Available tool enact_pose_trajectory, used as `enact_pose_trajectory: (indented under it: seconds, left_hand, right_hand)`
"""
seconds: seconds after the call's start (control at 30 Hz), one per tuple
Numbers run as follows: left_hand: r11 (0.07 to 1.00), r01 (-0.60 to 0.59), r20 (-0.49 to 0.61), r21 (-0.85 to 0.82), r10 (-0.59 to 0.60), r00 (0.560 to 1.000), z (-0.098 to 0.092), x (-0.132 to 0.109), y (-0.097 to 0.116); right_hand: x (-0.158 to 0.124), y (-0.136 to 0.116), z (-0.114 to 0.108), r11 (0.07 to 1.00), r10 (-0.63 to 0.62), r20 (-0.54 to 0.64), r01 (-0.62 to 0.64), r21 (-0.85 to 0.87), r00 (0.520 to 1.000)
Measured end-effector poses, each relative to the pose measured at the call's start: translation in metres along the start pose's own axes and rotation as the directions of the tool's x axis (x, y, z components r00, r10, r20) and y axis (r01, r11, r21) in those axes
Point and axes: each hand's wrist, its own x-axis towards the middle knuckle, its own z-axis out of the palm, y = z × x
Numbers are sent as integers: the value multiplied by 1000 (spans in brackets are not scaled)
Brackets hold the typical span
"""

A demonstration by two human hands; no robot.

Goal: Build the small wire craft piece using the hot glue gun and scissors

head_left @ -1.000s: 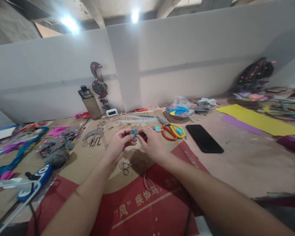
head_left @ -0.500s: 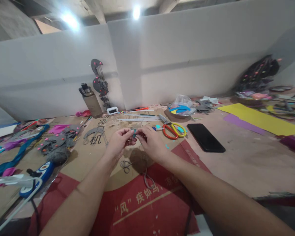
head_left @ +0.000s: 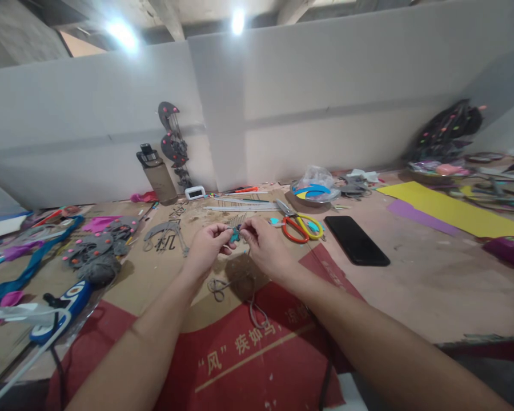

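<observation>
My left hand (head_left: 212,246) pinches a small teal foam-like piece (head_left: 235,235) between thumb and fingers, above the cardboard sheet. Close on its right, the fingertips of my right hand (head_left: 263,245) are pressed together beside a tiny dark blue bit (head_left: 239,227); what they grip is too small to make out. Thin grey cord (head_left: 217,289) lies in loops on the red-and-brown cardboard (head_left: 240,357) below the hands. Right of my right hand are scissors (head_left: 300,222) with one red and one yellow handle, and small turquoise scraps (head_left: 274,221).
A black phone (head_left: 357,241) lies at the right, near yellow (head_left: 445,208) and purple sheets (head_left: 420,217). Behind stand a bottle (head_left: 158,180) and a bowl (head_left: 313,197) with blue pieces. Grey pinned pieces (head_left: 98,245) and a white cable (head_left: 29,362) are at the left.
My fingertips have moved slightly apart, so more of the teal piece shows between them. The dark blue bit now appears by my right fingertips. The view has shifted slightly.
</observation>
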Motion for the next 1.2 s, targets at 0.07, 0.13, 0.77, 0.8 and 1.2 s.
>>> enact_pose_trajectory:
  seconds: [0.07, 0.13, 0.77, 0.8, 1.2]
  left_hand:
    - [999, -20, 6, 29, 20, 1000, -2, 1, -1]
    - [998, -40, -12, 53, 40, 999, -5, 3, -2]
    - [971, -180, -302, -160, 125, 945, -47, 25, 9]
    - [958, -204, -352, -201, 124, 928, -54, 27, 12]
    - [738, -461, -721, -492, -49, 691, -116, 29, 39]
  right_hand:
    - [0, 1, 1, 997, 42, 13, -42, 58, 999]
    - [1, 2, 2, 985, 91, 36, -95, 141, 995]
    - [10, -4, -13, 989, 144, 326, -149, -11, 934]
    - [11, -3, -14, 986, 158, 344, -169, -1, 926]
    - [11, -12, -53, 883, 62, 713, -371, 287, 699]
